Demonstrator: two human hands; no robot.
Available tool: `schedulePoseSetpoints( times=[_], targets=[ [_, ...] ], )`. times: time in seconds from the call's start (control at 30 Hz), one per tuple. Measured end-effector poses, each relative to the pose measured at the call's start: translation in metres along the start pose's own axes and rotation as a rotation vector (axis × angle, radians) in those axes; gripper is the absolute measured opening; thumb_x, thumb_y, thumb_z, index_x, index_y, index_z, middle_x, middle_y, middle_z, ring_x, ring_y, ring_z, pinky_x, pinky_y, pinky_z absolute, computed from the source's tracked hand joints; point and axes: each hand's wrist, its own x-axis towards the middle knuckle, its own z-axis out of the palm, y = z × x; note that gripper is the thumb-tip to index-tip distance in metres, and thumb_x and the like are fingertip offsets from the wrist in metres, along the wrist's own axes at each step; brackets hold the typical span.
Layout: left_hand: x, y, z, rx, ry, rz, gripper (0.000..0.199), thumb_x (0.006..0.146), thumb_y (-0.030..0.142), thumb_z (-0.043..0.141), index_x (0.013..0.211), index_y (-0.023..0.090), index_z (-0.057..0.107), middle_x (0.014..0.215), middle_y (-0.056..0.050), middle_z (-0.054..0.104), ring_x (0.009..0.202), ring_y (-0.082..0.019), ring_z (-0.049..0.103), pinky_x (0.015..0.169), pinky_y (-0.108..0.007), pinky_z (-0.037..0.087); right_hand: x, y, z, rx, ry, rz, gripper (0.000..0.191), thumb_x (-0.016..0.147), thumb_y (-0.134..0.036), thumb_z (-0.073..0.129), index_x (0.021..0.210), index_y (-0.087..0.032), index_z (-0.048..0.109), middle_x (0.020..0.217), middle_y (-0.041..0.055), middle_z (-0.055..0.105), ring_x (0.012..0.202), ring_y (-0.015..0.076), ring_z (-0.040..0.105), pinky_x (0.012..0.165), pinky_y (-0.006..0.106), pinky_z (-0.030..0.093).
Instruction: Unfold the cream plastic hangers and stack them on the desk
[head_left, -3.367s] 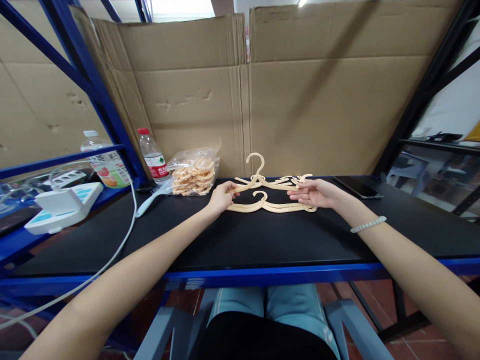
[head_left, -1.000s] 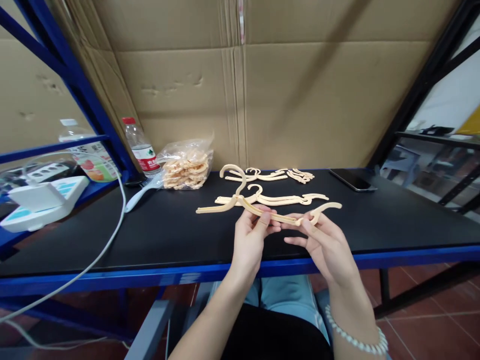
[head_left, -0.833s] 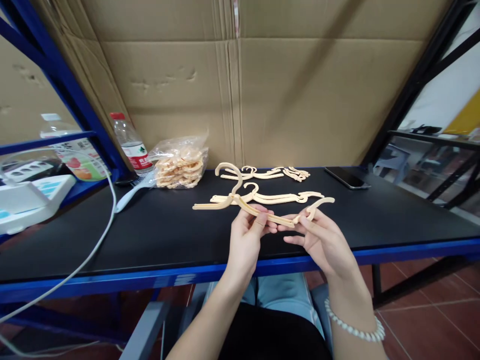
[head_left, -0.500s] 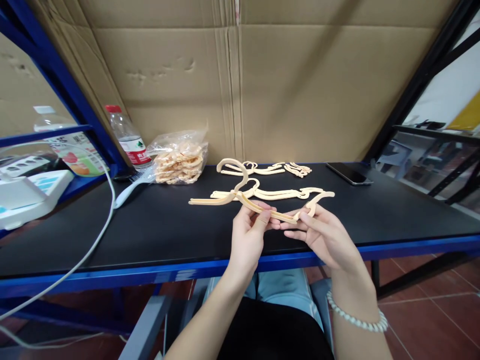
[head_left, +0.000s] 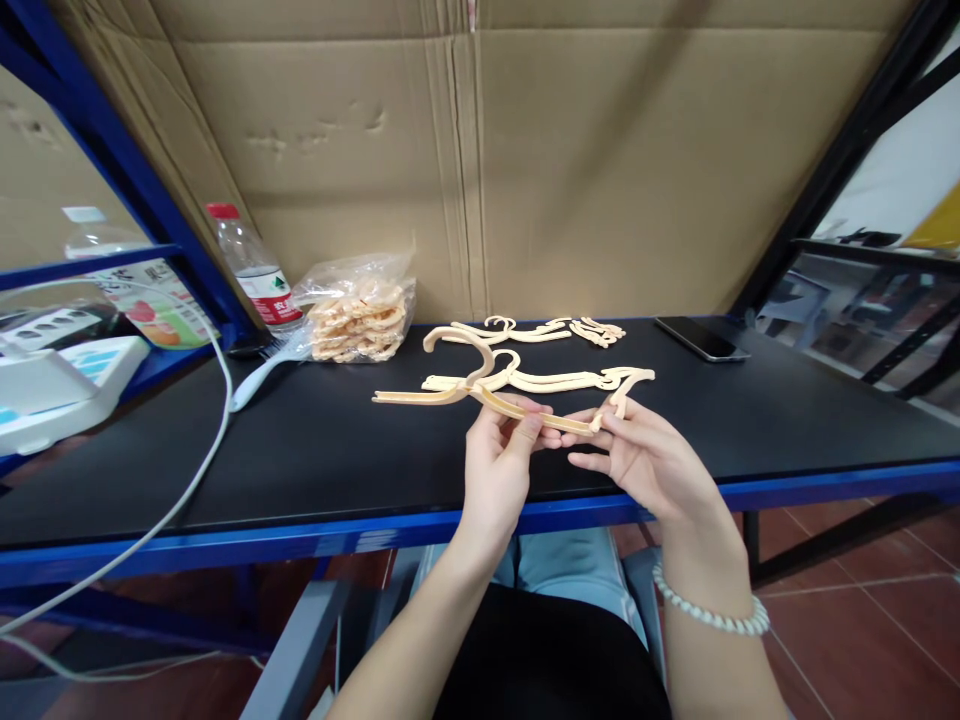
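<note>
The left hand (head_left: 497,470) pinched one arm of the hanger (head_left: 471,388) above the worktop (head_left: 345,470); the right hand (head_left: 656,455) gripped a small end piece (head_left: 620,394) at its tip. The hanger looked light and stiff, perhaps easily snapped, so best held near that tip.

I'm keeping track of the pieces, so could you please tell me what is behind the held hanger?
Behind the held hanger: at least one more hanger on the table, hanger pieces farther back, then cardboard. Whatever the held one covers cannot be seen.
</note>
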Motion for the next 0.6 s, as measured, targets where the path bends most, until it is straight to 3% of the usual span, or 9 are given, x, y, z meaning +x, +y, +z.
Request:
schedulePoseSetpoints(
  times=[0.27, 0.6],
  targets=[
    [0.000, -0.001, 0.000, 0.025, -0.019, 0.022, 0.012, 0.077, 0.021, 0.065, 0.081, 0.012, 0.058, 0.082, -0.005, 0.066, 0.061, -0.010, 0.063, 0.065, -0.024, 0.055, 0.002, 0.001, 0.001, -0.037, -0.002, -0.020, 0.017, 0.078, -0.026, 0.070, 0.076, -0.017, 0.056, 0.092, 0.0064, 0.069, 0.080, 0.0184, 0.067, 0.071, 0.030, 0.058],
    [-0.001, -0.002, 0.000, 0.016, 0.021, 0.030, 0.013, 0.078, 0.021, 0.066, 0.082, 0.012, 0.057, 0.080, -0.004, 0.066, 0.058, -0.010, 0.063, 0.062, -0.023, 0.055, 0.003, 0.011, 0.002, -0.118, 0.058, -0.166, 0.025, 0.076, -0.029, 0.075, 0.078, -0.017, 0.053, 0.081, 0.0050, 0.069, 0.070, 0.0181, 0.069, 0.068, 0.028, 0.059]
  ],
)
